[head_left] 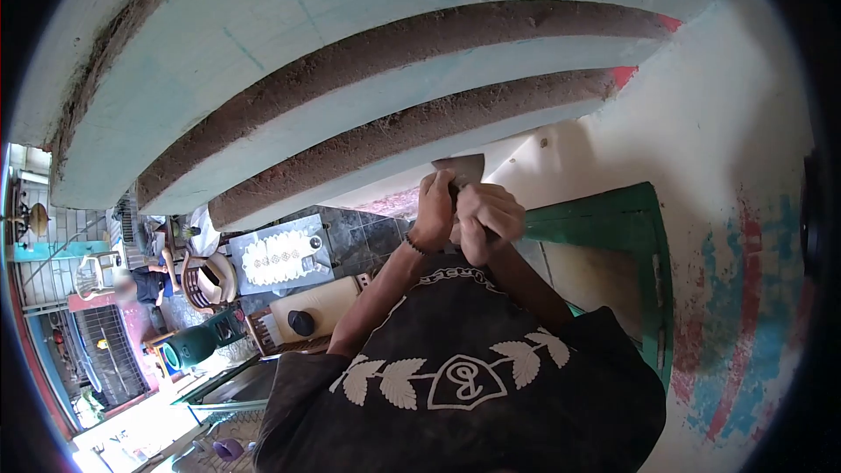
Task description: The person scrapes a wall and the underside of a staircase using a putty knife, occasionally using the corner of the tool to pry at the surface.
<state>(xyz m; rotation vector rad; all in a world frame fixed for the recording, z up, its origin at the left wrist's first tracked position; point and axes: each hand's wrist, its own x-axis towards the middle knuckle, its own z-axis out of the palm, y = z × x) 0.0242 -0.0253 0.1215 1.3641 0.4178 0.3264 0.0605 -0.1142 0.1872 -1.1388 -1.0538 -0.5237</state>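
Both my hands are raised in front of my chest around a scraper (pixel 470 166) with a wide, flat metal blade. My right hand (pixel 492 215) is wrapped round its handle in a fist, hiding most of it. Close beside it, my left hand (pixel 433 210) is closed with its fingers at the base of the blade; a dark beaded bracelet sits on that wrist. The blade points up, its edge right at the pale surface (pixel 517 147) under the lowest light blue beam (pixel 385 162).
Overhead run curved light blue beams with rough, dusty brown faces (pixel 455 31). A green door frame (pixel 657 280) stands at the right by a wall (pixel 745 315) with peeling paint. Below left are a covered table (pixel 279 254), a cushioned seat with a black cap (pixel 300 323), and a person (pixel 151 285).
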